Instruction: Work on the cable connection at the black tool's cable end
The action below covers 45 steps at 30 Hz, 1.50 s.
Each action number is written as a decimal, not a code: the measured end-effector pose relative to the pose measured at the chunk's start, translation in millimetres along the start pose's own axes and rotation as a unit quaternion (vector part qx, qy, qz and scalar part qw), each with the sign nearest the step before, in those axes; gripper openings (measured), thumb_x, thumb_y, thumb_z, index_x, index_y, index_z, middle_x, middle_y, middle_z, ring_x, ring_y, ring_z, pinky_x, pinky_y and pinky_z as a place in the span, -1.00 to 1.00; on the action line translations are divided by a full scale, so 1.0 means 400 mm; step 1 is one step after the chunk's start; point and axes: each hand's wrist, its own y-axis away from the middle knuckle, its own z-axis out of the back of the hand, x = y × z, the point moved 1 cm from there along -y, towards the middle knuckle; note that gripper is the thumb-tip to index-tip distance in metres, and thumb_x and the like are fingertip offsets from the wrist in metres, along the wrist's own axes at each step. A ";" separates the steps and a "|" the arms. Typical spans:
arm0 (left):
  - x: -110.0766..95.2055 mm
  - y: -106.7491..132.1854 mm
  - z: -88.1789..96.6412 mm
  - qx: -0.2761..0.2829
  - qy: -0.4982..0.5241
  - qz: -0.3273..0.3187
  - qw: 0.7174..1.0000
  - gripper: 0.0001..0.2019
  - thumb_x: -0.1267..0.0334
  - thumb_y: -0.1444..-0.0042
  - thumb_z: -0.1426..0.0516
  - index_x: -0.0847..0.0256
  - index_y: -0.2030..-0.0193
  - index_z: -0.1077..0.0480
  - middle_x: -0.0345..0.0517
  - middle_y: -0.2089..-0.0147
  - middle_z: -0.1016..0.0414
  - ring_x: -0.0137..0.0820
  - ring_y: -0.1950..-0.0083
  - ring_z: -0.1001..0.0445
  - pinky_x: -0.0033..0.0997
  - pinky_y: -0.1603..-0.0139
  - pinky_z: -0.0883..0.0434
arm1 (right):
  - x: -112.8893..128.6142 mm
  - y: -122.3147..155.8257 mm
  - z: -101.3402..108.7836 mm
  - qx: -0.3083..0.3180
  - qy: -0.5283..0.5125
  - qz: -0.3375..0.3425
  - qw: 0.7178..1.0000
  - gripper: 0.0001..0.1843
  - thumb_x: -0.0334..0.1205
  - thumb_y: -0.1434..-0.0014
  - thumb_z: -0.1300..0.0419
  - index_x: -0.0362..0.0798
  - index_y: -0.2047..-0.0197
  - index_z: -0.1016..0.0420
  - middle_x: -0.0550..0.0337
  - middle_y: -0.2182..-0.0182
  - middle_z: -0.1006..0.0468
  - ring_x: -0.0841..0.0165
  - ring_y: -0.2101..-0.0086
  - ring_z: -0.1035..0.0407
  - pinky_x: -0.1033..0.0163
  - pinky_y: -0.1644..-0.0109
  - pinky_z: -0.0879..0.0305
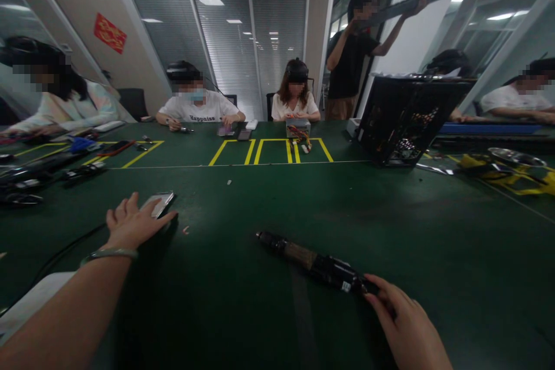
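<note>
My left hand (134,222) reaches over the table on the left with its fingers spread. Under its fingertips lies a flat, silvery rectangular piece (163,203), partly covered, so its kind is unclear. A bangle (110,253) circles that wrist. My right hand (401,312) pinches the rear end of a black electric screwdriver (318,263) between thumb and fingers. The screwdriver's tip points up and left, low over the green table. A small reddish bit (186,230) lies right of my left hand.
Cables and tools (47,170) crowd the left side. A black computer case (411,118) stands at the back right, beside yellow straps (498,176). Across the table, a person handles a power supply (298,125) with wires. A standing person holds up a long dark bar (411,6).
</note>
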 end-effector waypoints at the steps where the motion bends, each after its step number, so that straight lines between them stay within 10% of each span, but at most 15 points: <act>1: 0.001 -0.002 0.000 0.000 0.002 -0.002 1.000 -0.22 -0.30 0.02 -0.07 0.13 -0.26 -0.24 0.17 -0.43 0.19 0.16 -0.37 0.19 0.16 -0.24 0.17 | 0.000 -0.001 0.000 -0.002 0.001 0.001 1.000 -0.61 0.02 -0.25 -0.06 0.13 -0.09 -0.43 0.16 0.15 -0.60 0.19 0.20 -0.47 0.15 0.15 -0.39; 22: -0.009 0.040 -0.016 -0.083 0.029 0.003 0.996 -0.21 -0.29 -0.15 0.12 0.19 -0.38 0.07 0.21 -0.42 0.32 0.07 -0.39 0.27 0.18 -0.27 0.24 | -0.003 -0.007 -0.001 -0.003 -0.004 0.014 1.000 -0.60 0.01 -0.24 -0.06 0.10 -0.08 -0.45 0.16 0.19 -0.61 0.21 0.23 -0.50 0.16 0.16 -0.41; 45: 0.024 0.110 -0.028 -0.030 0.002 0.040 0.999 -0.30 -0.28 -0.10 0.03 0.13 -0.25 -0.20 0.21 -0.42 0.25 0.12 -0.38 0.21 0.20 -0.25 0.28 | -0.007 -0.008 0.008 0.052 -0.017 -0.030 0.998 -0.53 0.07 -0.24 -0.01 0.12 -0.15 -0.38 0.13 0.15 -0.59 0.17 0.17 -0.47 0.11 0.13 -0.41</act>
